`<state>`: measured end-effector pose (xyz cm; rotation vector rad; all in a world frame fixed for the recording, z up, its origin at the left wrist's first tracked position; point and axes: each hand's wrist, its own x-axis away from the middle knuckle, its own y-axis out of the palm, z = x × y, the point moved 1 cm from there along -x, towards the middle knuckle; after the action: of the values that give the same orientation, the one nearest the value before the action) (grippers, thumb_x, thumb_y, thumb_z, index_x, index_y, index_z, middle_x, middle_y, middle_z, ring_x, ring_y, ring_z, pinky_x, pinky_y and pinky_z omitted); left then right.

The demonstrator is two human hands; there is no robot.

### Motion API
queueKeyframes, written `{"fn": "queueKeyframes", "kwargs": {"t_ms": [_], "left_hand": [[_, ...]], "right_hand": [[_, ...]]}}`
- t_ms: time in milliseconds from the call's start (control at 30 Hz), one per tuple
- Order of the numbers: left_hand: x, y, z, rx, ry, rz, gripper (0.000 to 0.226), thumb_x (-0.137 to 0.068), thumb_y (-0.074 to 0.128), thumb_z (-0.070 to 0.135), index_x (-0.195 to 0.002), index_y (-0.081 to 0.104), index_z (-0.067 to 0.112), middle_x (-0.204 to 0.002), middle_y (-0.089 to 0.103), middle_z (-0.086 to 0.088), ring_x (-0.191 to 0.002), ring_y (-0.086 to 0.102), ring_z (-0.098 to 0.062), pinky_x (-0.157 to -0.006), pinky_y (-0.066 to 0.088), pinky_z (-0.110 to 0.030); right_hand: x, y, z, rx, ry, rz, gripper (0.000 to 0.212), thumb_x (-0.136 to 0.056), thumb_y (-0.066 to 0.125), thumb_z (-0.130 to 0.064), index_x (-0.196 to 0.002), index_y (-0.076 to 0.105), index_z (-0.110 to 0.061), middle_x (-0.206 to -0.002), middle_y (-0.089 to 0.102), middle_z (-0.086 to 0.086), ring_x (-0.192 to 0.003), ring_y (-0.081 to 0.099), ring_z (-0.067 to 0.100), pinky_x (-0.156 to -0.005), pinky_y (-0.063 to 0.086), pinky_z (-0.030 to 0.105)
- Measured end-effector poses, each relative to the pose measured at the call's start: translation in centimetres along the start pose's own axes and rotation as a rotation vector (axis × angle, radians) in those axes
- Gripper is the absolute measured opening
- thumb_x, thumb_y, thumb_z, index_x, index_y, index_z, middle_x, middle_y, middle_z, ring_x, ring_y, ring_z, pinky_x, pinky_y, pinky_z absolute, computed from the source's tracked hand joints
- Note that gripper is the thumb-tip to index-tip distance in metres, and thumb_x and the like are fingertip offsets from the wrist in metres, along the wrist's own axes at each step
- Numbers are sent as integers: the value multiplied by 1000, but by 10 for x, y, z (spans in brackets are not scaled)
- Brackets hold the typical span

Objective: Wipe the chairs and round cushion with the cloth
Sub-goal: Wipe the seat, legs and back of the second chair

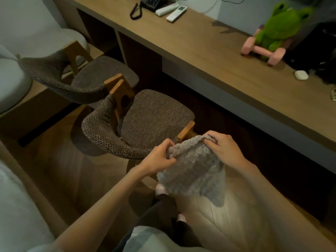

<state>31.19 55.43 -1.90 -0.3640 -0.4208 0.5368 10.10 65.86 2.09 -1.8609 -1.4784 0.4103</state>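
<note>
A fluffy grey cloth (194, 170) hangs between both hands just in front of the near brown woven chair (152, 117). My left hand (160, 157) pinches the cloth's upper left edge. My right hand (223, 146) grips its upper right edge, close to the chair's wooden armrest end. A second brown woven chair (101, 73) stands behind the first, further left. A pale round cushion (12, 84) sits at the far left edge, partly out of view.
A long wooden desk (209, 51) runs along the right, carrying a phone (151, 2), two remotes (176, 13), a green plush frog (283, 28), a pink dumbbell (261, 51) and a small white case (301, 75). Wooden floor lies below; my feet stand under the cloth.
</note>
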Motion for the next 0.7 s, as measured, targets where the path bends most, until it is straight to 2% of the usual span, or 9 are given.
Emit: {"fn": "queueKeyframes", "kwargs": {"t_ms": [100,200,300,367,400,467,533,633,700], "left_hand": [[-19,-21,-9,-45,15,24,25,-85,60,11,-101,44,23,-93,60,0,-77,58,-10,-65,48,-30],[-43,-47,-18,5,-35,93,22,-92,53,13,-109,46,25,-102,60,5,-83,60,-6,-70,51,-26],[-75,-75,-24,70,-104,150,16,-98,45,16,-109,51,26,-100,60,4,-85,60,-5,-73,51,-25],[-99,-95,-27,87,-148,225,12,-99,44,22,-100,54,28,-94,61,3,-86,59,-13,-72,49,-27],[-110,-104,-28,94,-161,279,9,-99,47,28,-94,55,29,-90,60,5,-84,58,-13,-68,45,-23],[-128,-119,-29,122,-164,393,10,-92,57,41,-89,55,32,-85,59,13,-79,58,-4,-61,43,-14],[-144,-132,-31,142,-141,459,13,-87,63,45,-89,54,36,-85,60,17,-80,59,4,-59,44,-10],[-168,-151,-47,166,-189,502,6,-92,60,36,-88,55,38,-86,61,16,-80,59,4,-61,44,-10],[-181,-161,-66,195,-268,533,14,-94,57,24,-89,56,37,-89,62,14,-84,59,-1,-66,44,-16]], "right_hand": [[-37,1,9,6,26,-50,14,-98,52,-33,-95,65,-29,-85,67,-11,-79,64,5,-70,52,33],[-81,2,4,2,19,-101,16,-98,52,-30,-95,66,-23,-85,68,-4,-76,64,10,-71,52,39],[-130,-5,-6,9,-22,-155,15,-99,52,-27,-102,66,-22,-92,67,-2,-83,63,13,-75,51,40],[-164,-9,-13,42,-47,-170,18,-99,49,-23,-108,64,-25,-99,64,-1,-93,59,15,-78,49,38],[-181,-10,-16,58,-51,-168,20,-99,46,-21,-108,63,-27,-100,62,0,-95,55,15,-80,47,37],[-213,-10,-23,89,-64,-167,23,-99,40,-21,-107,61,-27,-96,58,-2,-94,51,13,-77,41,34],[-243,-7,-30,132,-88,-181,24,-99,38,-21,-106,60,-26,-92,56,-5,-92,49,13,-75,36,31],[-290,2,-32,173,-127,-245,24,-99,39,-19,-108,60,-24,-95,57,-2,-93,48,14,-74,35,31],[-323,10,-28,207,-161,-311,24,-100,38,-17,-107,61,-23,-97,58,-4,-94,49,13,-75,37,29]]}}
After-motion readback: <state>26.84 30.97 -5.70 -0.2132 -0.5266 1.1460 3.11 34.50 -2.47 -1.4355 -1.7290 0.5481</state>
